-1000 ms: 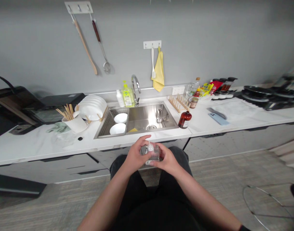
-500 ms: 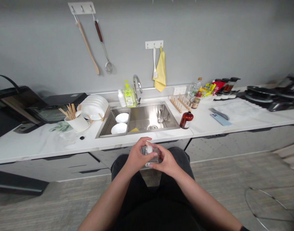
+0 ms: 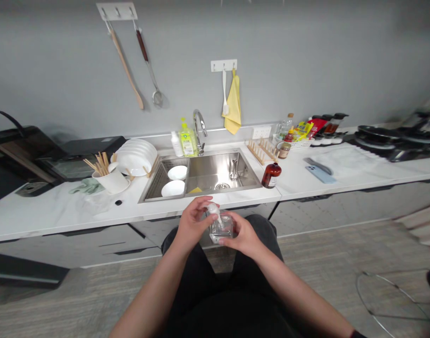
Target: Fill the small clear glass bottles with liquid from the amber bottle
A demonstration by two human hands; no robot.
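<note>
1. Hands: two, both busy. The left hand (image 3: 192, 220) has a white pump top (image 3: 213, 210) pinched between thumb and fingers. The right hand (image 3: 243, 234) is curled round the side of a clear bottle (image 3: 222, 230), fingers closed on it.
2. So that's one bottle and one pump top in play. The bottle is held up off the counter (image 3: 74, 209), just in front of its near edge, below the sink (image 3: 215, 171).
3. Bottle looks: boxy, see-through, shiny on the sides. Too blurry to tell what's inside, sorry.
4. Pump top looks: rounded white head, tilted, with a pale stem slanting down toward the bottle. Can't tell if the stem's lower end is in the neck.
5. Other bottles right around the sink, I count three: one yellow-green soap bottle (image 3: 188, 142), one white bottle (image 3: 176, 144), and one brown bottle (image 3: 271, 176) with a pale label, near the right corner.
6. Two white bowls (image 3: 173, 188) in the left side of the sink, plus one faucet (image 3: 199, 131).
7. One blue phone (image 3: 320, 174) further right, one yellow cloth (image 3: 233, 105) hanging on the wall. Plates (image 3: 135, 157) are stacked too tight to count.
</note>
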